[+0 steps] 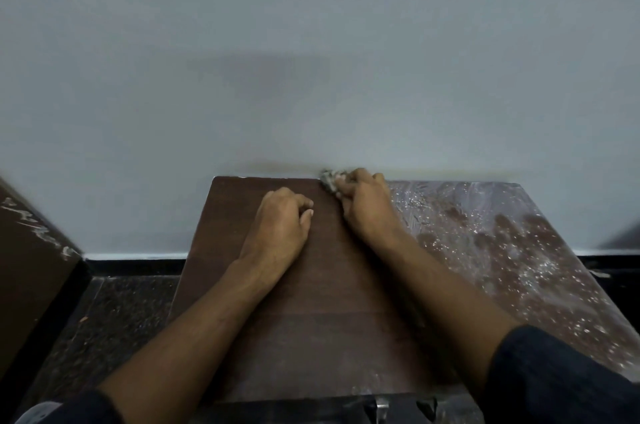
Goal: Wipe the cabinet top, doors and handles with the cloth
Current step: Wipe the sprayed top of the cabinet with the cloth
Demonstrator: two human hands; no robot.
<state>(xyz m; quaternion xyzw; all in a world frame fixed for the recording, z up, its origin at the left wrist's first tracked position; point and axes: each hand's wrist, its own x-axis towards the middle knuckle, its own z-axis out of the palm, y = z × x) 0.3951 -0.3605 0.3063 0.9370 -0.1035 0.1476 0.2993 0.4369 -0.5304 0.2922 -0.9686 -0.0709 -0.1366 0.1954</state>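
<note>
A grey wall (311, 42) is backing the brown cabinet top (311, 302), its right half lying dusty white. Both forearms are stretching forward across it. The left hand (280, 226) is resting knuckles-up, fingers loosely curled, grip holding nothing. The right hand (367, 201) is gripping the bunched cloth (329, 181) tightly at the far edge.

The dark wooden cabinet top (311, 319) is standing against the wall. White dust is covering its right part, and both hands are resting on it.
</note>
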